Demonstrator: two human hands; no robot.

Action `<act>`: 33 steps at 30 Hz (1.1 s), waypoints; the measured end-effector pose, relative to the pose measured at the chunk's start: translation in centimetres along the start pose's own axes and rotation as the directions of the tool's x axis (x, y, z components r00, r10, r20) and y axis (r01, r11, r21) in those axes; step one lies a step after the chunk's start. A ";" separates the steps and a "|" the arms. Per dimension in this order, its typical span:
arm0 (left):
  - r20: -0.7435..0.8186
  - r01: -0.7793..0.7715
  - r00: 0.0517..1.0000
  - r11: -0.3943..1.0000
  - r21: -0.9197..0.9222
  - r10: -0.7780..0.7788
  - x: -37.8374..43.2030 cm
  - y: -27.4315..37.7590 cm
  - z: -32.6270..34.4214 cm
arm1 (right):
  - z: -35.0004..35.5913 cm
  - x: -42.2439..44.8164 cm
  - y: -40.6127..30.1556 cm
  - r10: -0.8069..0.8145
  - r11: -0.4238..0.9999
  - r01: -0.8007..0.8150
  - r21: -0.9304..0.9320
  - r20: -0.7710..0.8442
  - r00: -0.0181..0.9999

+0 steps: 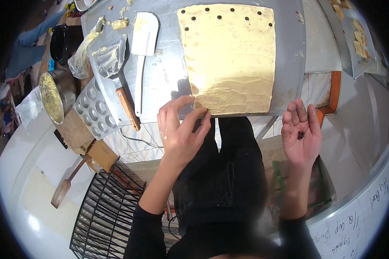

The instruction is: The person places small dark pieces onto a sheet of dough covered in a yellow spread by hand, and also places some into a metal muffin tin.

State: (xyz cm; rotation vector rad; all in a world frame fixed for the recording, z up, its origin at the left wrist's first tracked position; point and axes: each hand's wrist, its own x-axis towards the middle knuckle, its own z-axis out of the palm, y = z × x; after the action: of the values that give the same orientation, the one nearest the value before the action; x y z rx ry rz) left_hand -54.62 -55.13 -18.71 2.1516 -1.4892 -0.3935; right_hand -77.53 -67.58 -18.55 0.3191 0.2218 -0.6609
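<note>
A flat rectangular cake sheet [230,61] coated in pale yellow icing lies on a metal tray [290,64]. Several small dark drops, probably chocolate chips [219,17], dot its far end in staggered rows. My left hand [183,124] is at the near left corner of the cake, one finger by its side edge. Thumb and forefinger pinch what looks like one dark chip, mostly hidden by the fingertips. Palm up, my right hand [301,136] is off the tray's near right corner, with a few dark chips [300,135] in the palm.
Left of the cake lie a white spatula [146,35] and a wooden-handled metal turner [123,94]. Further left are a muffin tin [94,110], a plastic piping bag [84,58] and a metal bowl [53,97] with yellow residue. A black rack [107,210] stands lower left.
</note>
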 end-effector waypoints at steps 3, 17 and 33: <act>0.003 -0.003 1.000 1.000 0.005 0.003 0.0 0.0 0.1 | 0.1 0.0 0.0 -0.001 1.000 0.001 -0.003 -0.003 1.000; 0.019 0.030 0.999 0.999 -0.029 -0.029 0.2 0.2 -0.1 | 0.1 -0.1 0.0 -0.003 1.000 0.003 0.018 -0.005 1.000; -0.018 0.171 0.984 0.976 -0.137 -0.176 1.7 0.1 -1.9 | 0.3 0.2 0.0 -0.010 1.000 0.009 0.016 0.009 1.000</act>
State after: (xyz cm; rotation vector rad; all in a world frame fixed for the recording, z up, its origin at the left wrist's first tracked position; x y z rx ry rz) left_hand -53.16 -56.31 -16.98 2.1755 -1.2253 -0.5051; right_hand -77.37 -67.76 -18.31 0.3305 0.2098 -0.6736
